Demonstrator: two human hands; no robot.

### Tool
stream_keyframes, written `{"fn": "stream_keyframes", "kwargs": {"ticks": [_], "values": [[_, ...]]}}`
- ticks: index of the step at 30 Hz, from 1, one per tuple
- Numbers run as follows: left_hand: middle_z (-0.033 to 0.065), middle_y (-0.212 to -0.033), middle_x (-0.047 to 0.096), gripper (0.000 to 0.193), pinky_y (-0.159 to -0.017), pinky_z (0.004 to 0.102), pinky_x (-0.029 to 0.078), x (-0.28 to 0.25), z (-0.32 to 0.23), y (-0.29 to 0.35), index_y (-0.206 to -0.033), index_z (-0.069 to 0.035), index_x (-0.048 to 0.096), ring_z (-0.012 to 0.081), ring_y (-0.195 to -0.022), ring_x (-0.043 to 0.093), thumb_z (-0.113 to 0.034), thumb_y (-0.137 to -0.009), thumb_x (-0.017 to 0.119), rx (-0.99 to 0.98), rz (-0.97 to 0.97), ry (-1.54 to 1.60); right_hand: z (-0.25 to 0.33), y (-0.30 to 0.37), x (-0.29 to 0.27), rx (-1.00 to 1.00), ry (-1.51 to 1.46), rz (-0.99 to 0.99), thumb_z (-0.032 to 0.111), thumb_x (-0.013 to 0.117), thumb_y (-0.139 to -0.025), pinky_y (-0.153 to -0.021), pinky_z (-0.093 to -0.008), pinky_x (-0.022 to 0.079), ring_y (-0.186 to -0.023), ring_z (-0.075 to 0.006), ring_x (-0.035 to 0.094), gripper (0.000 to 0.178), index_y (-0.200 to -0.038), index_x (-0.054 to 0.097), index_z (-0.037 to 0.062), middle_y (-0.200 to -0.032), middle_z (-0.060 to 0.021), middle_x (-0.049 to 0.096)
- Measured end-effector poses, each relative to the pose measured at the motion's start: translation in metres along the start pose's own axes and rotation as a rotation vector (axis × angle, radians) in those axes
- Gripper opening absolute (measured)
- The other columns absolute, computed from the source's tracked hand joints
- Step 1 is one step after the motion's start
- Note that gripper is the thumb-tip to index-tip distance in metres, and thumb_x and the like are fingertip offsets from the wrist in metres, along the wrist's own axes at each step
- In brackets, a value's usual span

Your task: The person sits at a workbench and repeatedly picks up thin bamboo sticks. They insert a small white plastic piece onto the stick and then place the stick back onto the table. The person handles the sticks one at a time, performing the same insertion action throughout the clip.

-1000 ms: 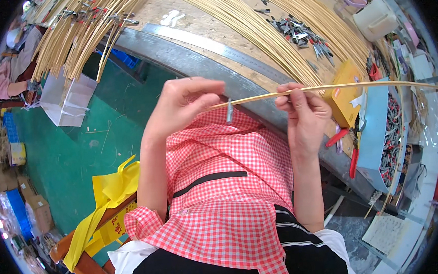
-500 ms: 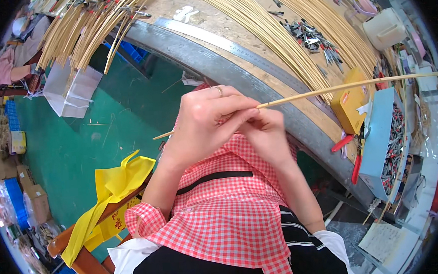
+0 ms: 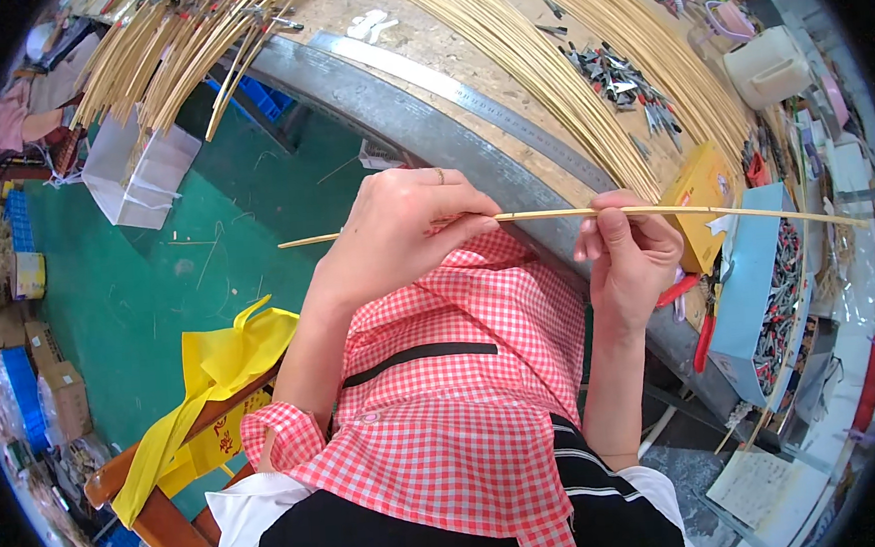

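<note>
A long thin bamboo strip (image 3: 544, 214) runs across in front of my chest, nearly level, with a dark mark close to my left fingers. My left hand (image 3: 416, 220) is closed round it, and its tapered end pokes out to the left past the wrist. Farther right, my right hand (image 3: 635, 251) pinches the same strip between thumb and fingers. Beyond that hand the strip stretches on to the right, over the yellow box (image 3: 699, 202) and the light-blue box (image 3: 760, 299).
A workbench with a steel edge (image 3: 387, 106) carries a metal ruler (image 3: 467, 96), bundles of bamboo strips (image 3: 546, 76) and a pile of small clips (image 3: 621, 77). More clamped strips (image 3: 193, 48) overhang at upper left. Yellow cloth (image 3: 223, 362) drapes a wooden chair (image 3: 163, 536). A white jug (image 3: 768, 68) stands right.
My right hand has moved away to the right from beside my left hand and now pinches the strip farther along. The strip's right end has dropped, so it lies more level.
</note>
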State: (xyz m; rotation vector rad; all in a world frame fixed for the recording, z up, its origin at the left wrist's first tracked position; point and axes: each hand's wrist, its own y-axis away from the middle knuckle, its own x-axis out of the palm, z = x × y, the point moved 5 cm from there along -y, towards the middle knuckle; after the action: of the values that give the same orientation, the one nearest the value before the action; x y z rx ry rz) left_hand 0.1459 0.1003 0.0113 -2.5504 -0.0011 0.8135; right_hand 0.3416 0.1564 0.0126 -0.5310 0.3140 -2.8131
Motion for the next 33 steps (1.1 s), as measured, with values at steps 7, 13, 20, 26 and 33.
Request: {"fn": "stream_keyframes", "kwargs": {"ticks": [7,13,20,26,33], "values": [[0.0088,-0.075,0.067,0.013,-0.058,0.0251,0.048,0.017,0.005,0.000,-0.089,0.004,0.069,0.0137,-0.067,0.063,-0.008,-0.084,0.064,-0.262,0.127,0.592,-0.008,0.006,0.018,-0.022,0.093,0.192,-0.009,0.065,-0.079,-0.048,-0.0219,0.046,-0.053,-0.0126,0.058,0.009,-0.088,0.067,-0.0080,-0.072,-0.0115,0.064],[0.0052,-0.069,0.063,0.015,-0.051,0.0220,0.041,0.020,0.017,0.004,-0.083,0.005,0.068,0.0089,-0.058,0.055,-0.009,-0.086,0.064,-0.252,0.072,0.671,0.002,-0.008,0.025,0.014,0.281,0.363,-0.009,0.066,-0.078,-0.055,-0.0223,0.048,-0.063,-0.0133,0.061,0.013,-0.090,0.068,-0.0061,-0.079,-0.0096,0.066],[0.0040,-0.068,0.062,0.014,-0.054,0.0215,0.043,0.005,0.025,0.004,-0.085,0.004,0.070,0.0074,-0.061,0.055,-0.009,-0.086,0.065,-0.329,-0.036,0.662,0.004,-0.102,-0.066,-0.259,1.558,0.236,0.001,0.062,-0.078,-0.073,-0.0419,0.050,-0.083,-0.0362,0.062,0.013,-0.090,0.065,-0.0046,-0.086,-0.0221,0.062],[0.0039,-0.070,0.062,0.013,-0.054,0.0206,0.041,0.005,0.026,0.002,-0.085,0.004,0.070,0.0063,-0.061,0.054,-0.008,-0.086,0.064,-0.314,-0.078,0.635,-0.023,-0.111,-0.097,-0.254,1.823,0.240,0.003,0.061,-0.079,-0.077,-0.0488,0.046,-0.087,-0.0402,0.059,0.009,-0.081,0.061,-0.0065,-0.089,-0.0246,0.059],[0.0059,-0.072,0.065,0.009,-0.052,0.0213,0.043,0.005,0.023,0.002,-0.083,0.004,0.070,0.0080,-0.061,0.056,-0.004,-0.083,0.066,-0.268,-0.127,0.469,0.003,-0.086,-0.069,-0.244,1.526,0.076,0.006,0.057,-0.086,-0.068,-0.0378,0.048,-0.073,-0.0305,0.062,0.018,-0.098,0.061,-0.0057,-0.078,-0.0181,0.064]]}}
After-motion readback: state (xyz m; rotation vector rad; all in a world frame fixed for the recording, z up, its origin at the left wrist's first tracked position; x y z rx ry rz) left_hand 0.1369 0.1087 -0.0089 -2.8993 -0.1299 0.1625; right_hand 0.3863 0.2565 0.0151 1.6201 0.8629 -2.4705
